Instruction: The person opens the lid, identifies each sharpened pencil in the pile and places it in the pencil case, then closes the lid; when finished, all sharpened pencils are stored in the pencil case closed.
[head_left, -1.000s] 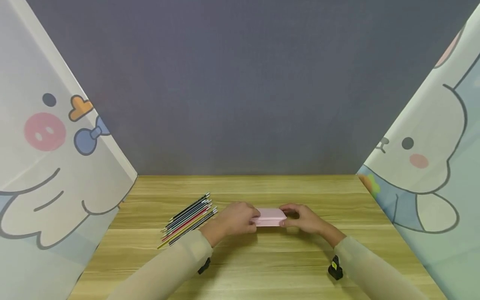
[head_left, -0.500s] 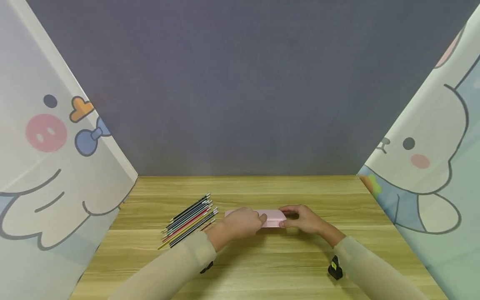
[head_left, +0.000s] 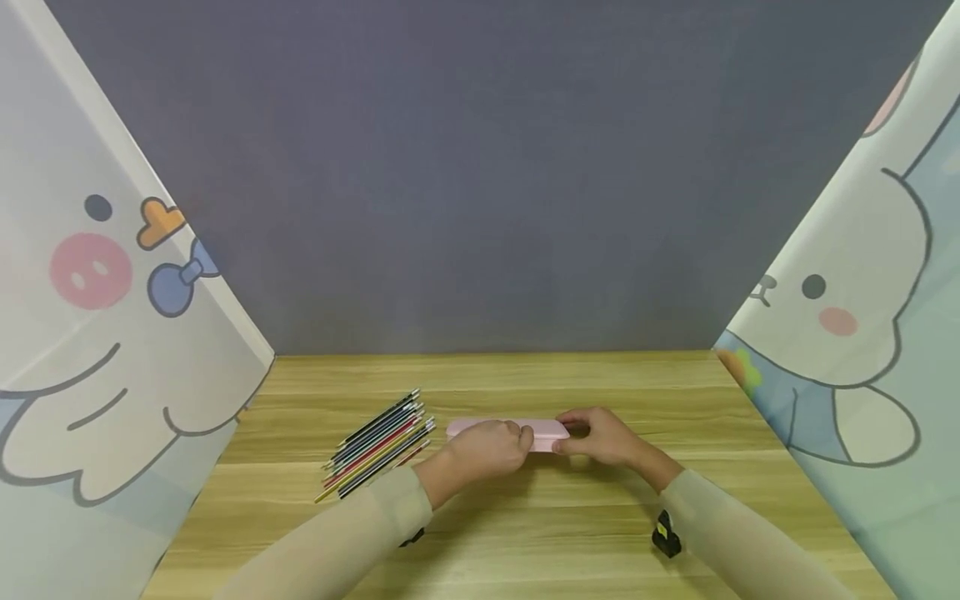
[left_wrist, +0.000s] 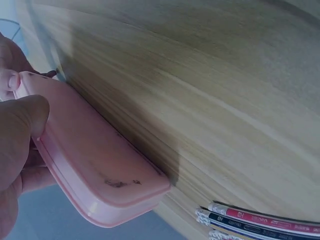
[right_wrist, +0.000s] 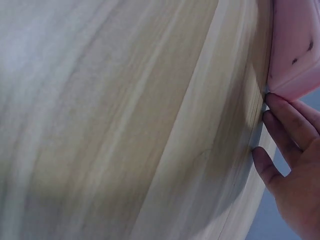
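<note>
Dark grey backdrop [head_left: 480,175] behind a wood-grain table [head_left: 525,533]; cartoon panels at either side, left panel [head_left: 67,142] and right panel [head_left: 840,250].

Head view. A pink case [head_left: 551,428] lies crosswise near mid-table, between both hands. Main change within the last second: left hand [head_left: 483,446], earlier over the case's left end, is now farther along its near side, so that end shows behind the knuckles. Fingers curled in against the near edge. Right hand [head_left: 606,437] has hardly moved: thumb at the near right corner, fingers behind, a narrow pinch on that end. A row of pencils [head_left: 378,442] lies left of the case, apart from it; a short red length [head_left: 412,452], hidden a second ago, shows beside the left forearm.

Left wrist view. Left thumb bears on the lid's near edge, other fingers at the side below: a close grip on the case. Seam runs level along the visible side; no gap seen. Dark smudges [left_wrist: 116,184] on the lid. Judgement: the left hand's new place gives it purchase on lid edge while the right steadies; lid apparently still down, pencils outside.

Right wrist view. Case's end only, upper right; fingertips touch its corner, one digit well apart from it. Cannot tell how firm this hold is, nor whether the case is slightly raised.
</note>
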